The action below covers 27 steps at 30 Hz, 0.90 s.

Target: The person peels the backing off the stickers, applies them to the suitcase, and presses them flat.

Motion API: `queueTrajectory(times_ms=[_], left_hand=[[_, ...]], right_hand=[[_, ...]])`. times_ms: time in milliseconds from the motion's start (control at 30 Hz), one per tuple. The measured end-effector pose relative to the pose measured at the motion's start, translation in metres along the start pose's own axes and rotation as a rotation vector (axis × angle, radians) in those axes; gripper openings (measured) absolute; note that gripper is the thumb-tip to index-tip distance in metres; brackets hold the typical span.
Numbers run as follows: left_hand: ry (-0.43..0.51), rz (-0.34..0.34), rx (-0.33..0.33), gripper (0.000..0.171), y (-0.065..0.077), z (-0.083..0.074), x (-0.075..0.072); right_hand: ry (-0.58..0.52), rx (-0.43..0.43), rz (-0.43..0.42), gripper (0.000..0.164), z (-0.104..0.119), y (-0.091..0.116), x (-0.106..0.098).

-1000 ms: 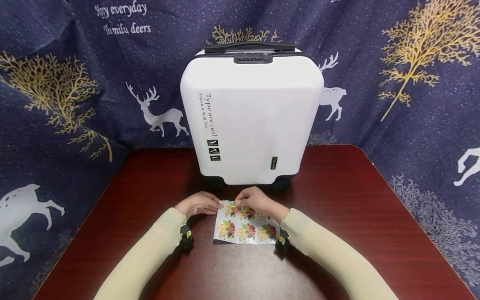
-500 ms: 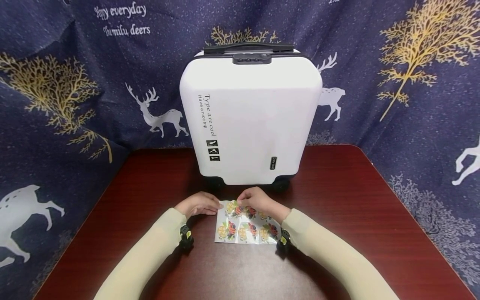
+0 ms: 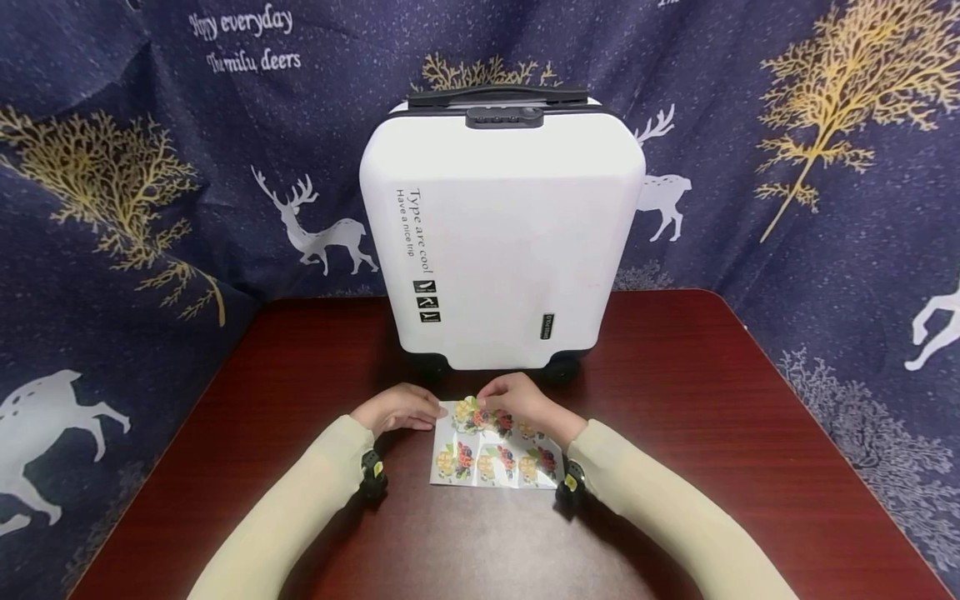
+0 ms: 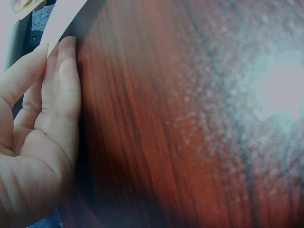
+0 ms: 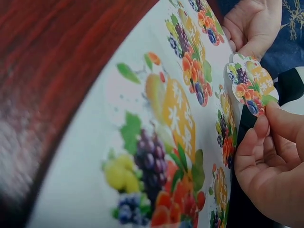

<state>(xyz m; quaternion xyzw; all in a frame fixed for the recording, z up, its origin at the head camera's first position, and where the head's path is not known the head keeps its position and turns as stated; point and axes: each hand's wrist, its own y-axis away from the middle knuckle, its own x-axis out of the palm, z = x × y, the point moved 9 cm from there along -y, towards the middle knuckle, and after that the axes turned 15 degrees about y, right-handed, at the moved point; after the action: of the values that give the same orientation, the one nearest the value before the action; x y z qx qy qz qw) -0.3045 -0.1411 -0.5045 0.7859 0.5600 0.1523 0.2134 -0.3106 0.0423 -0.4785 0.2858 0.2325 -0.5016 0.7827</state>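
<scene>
A white sheet of fruit-print stickers (image 3: 444, 429) lies on the dark red table, just in front of a suitcase. My left hand (image 3: 405, 408) pinches the sheet's far left corner between thumb and fingers; the left wrist view shows the white corner (image 4: 61, 19) in that grip. Between thumb and forefinger, my right hand (image 3: 521, 402) holds one scalloped fruit sticker (image 5: 251, 84) by its edge. In the right wrist view this sticker stands raised from the sheet; whether its lower edge still touches is hidden. Several other stickers lie flat on the sheet.
A white suitcase (image 3: 502, 242) with black wheels and handle stands upright behind the hands. A dark blue deer-print cloth (image 3: 315, 150) hangs behind the table (image 3: 660, 467). Small black devices sit on both wrists.
The right hand has moved slightly right and lifted the sticker further up from the sheet. The sheet has shifted a little to the right; the left hand keeps its place.
</scene>
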Motion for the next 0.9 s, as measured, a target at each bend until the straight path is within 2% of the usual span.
queueTrajectory(times_ms=[400, 700, 900], left_hand=[[-0.002, 0.000, 0.009, 0.012, 0.003, -0.002, 0.001], [-0.032, -0.006, 0.019, 0.014, 0.002, -0.003, 0.002], [-0.018, 0.003, 0.017, 0.008, 0.002, -0.003, 0.002]], right_hand=[[-0.045, -0.006, -0.017, 0.015, 0.002, 0.007, -0.002], [-0.032, -0.010, -0.070, 0.014, 0.001, 0.012, -0.010], [-0.073, -0.117, -0.112, 0.016, 0.010, 0.020, -0.023]])
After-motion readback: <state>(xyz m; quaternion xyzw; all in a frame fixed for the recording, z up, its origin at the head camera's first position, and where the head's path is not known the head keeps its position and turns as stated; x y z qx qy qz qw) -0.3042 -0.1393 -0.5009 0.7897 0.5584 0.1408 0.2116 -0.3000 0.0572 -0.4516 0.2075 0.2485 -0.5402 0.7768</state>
